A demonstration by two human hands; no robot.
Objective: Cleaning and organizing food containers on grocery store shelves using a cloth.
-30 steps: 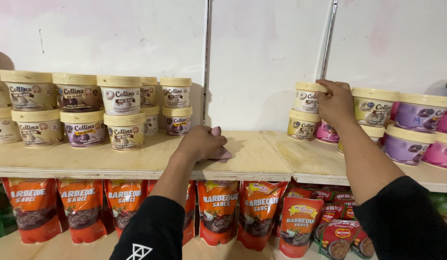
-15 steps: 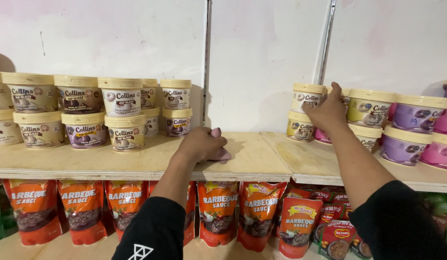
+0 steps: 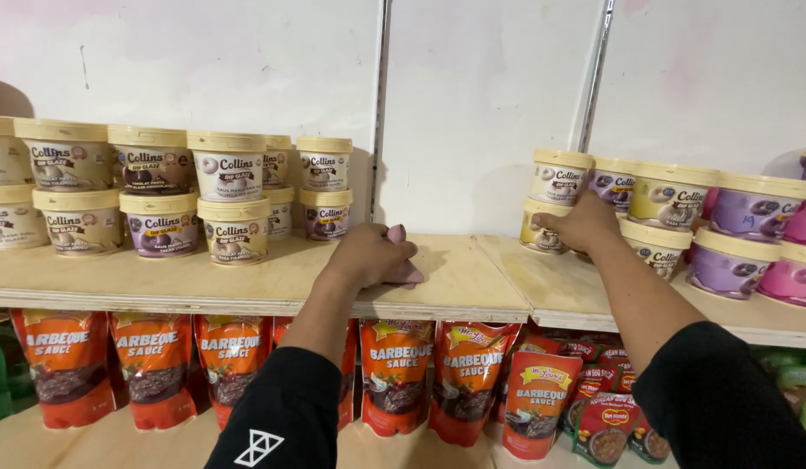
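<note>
A pink cloth (image 3: 401,260) lies bunched on the bare plywood shelf (image 3: 472,278) under the left hand (image 3: 365,254), fingers curled over it. The right hand (image 3: 585,224), which a second ago sat higher on the cream-lidded plastic tubs (image 3: 559,178) at 2 o'clock, has dropped to the lower tub (image 3: 540,233), fingers pressed against it. Glossy orange sauce pouches (image 3: 394,373) hang below.
</note>
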